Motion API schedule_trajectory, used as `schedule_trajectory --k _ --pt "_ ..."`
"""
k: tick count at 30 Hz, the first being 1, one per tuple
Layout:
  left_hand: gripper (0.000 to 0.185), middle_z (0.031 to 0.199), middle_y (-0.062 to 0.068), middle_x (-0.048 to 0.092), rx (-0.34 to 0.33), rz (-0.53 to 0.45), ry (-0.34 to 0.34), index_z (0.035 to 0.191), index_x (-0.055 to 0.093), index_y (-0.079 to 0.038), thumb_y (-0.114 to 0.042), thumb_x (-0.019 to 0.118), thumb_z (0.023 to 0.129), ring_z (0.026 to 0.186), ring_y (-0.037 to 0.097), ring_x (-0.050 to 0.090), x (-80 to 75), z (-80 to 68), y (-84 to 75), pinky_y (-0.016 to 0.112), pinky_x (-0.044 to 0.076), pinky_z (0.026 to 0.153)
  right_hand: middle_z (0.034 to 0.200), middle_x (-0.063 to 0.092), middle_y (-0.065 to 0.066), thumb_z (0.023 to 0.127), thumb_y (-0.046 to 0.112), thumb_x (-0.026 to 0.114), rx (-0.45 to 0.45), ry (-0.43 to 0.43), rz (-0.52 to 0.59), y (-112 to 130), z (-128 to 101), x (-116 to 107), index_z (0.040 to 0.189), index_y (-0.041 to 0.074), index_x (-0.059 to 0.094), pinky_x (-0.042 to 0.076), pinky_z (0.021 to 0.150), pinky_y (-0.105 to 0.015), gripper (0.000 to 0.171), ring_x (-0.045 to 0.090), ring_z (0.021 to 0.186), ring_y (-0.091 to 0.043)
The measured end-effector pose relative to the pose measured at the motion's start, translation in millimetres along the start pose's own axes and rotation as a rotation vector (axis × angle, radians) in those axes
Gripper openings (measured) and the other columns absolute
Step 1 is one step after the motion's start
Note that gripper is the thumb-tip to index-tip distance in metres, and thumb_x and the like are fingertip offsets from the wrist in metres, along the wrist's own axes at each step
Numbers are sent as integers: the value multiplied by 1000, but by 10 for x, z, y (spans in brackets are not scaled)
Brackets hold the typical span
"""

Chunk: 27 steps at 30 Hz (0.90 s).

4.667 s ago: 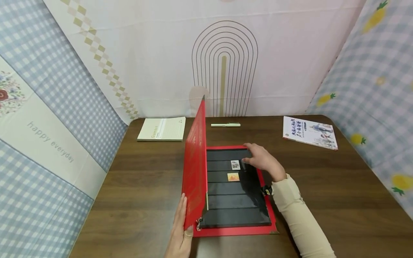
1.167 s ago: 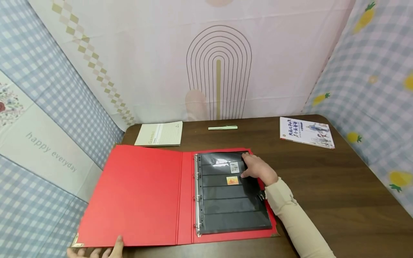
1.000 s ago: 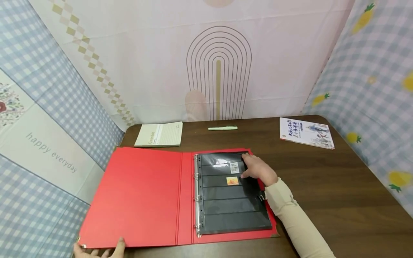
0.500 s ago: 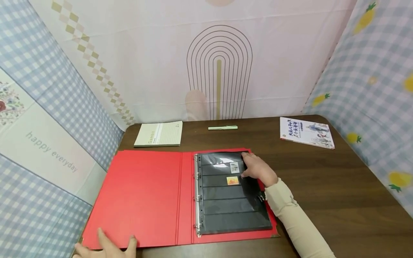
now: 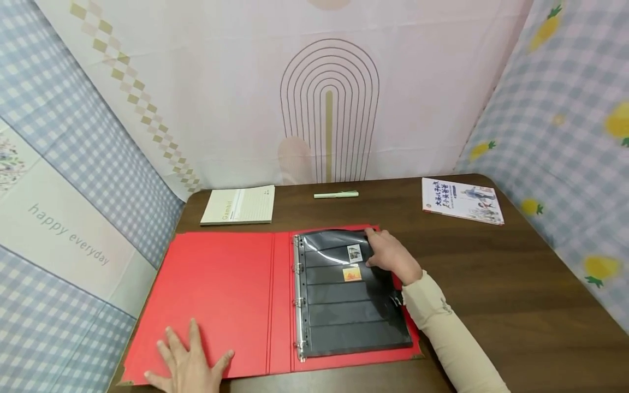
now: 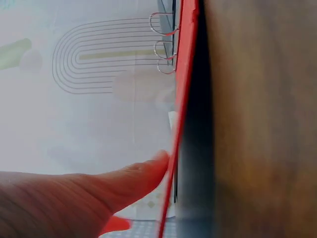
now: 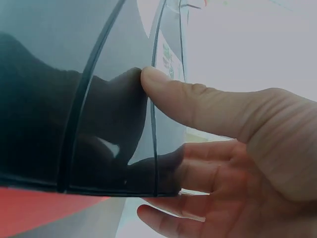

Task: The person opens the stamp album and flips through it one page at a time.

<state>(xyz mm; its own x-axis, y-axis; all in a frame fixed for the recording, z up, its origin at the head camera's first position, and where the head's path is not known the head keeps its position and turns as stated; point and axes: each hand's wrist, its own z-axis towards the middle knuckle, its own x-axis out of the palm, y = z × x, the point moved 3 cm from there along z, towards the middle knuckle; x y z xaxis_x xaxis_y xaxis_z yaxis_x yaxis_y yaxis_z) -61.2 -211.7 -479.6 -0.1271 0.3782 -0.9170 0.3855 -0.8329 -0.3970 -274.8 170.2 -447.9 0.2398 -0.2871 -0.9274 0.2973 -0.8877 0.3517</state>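
A red ring binder (image 5: pixel 221 295) lies spread on the table, its bare cover to the left. Black stock pages (image 5: pixel 349 316) with clear pocket strips sit on its metal rings (image 5: pixel 298 284). One pale stamp (image 5: pixel 355 252) and one orange stamp (image 5: pixel 351 274) are in the upper pockets. My left hand (image 5: pixel 189 365) rests with fingers spread on the cover's near part; its thumb (image 6: pixel 133 183) meets the red cover in the left wrist view. My right hand (image 5: pixel 390 254) pinches the top page's right edge, thumb (image 7: pixel 193 101) on its face and fingers behind it.
Behind the binder, a cream notebook (image 5: pixel 238 205) lies at the back left of the wooden table (image 5: pixel 491 295). A pale green pen (image 5: pixel 336 195) is at the back middle, and a white picture book (image 5: pixel 462 201) at the back right. Patterned cloth hangs around the table.
The binder's cover has swung from upright to flat on the left. My left hand let go of its edge and slid onto it, fingers spread. The right hand stays at the page edge.
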Motion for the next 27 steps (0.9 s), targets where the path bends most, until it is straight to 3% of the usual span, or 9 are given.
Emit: schedule_trajectory --k 4,11,17,21,23,27 --pt "104 146 33 -5 51 24 83 144 23 -5 -44 79 66 128 54 -18 12 65 -92 73 -14 88 125 51 -22 74 15 78 13 5 62 -26 -20 -60 138 -4 32 38 92 -52 81 39 119 -44" --pt "107 148 29 -6 121 -15 196 148 15 -11 -36 80 68 128 51 -22 46 118 -281 73 -10 90 126 50 -25 70 18 81 -24 -43 137 -75 -21 -173 139 -2 29 39 93 -49 89 48 114 -38" --pt "106 150 26 -4 168 -43 229 148 17 -10 -31 82 67 130 49 -19 115 139 -388 73 -10 90 129 50 -21 69 23 81 -39 -39 214 -75 -69 -248 144 5 25 37 94 -50 95 46 116 -39" --pt "102 149 28 2 204 -40 204 146 24 -7 -30 82 66 131 51 -12 152 149 -441 74 -13 88 134 44 -22 71 21 79 -76 5 303 -80 -142 -314 145 6 23 37 94 -50 94 45 119 -35" --pt "99 149 28 5 221 -42 190 145 27 -7 -30 82 66 131 52 -10 167 154 -456 74 -14 88 138 40 -20 73 15 75 -106 40 367 -77 -180 -342 146 7 20 38 91 -47 92 46 114 -32" --pt "98 149 27 6 226 -56 179 144 30 -8 -31 82 65 131 53 -6 197 167 -457 75 -12 88 145 31 -17 73 -5 62 -187 142 544 -83 -220 -382 147 8 12 47 71 -44 90 55 76 -28"
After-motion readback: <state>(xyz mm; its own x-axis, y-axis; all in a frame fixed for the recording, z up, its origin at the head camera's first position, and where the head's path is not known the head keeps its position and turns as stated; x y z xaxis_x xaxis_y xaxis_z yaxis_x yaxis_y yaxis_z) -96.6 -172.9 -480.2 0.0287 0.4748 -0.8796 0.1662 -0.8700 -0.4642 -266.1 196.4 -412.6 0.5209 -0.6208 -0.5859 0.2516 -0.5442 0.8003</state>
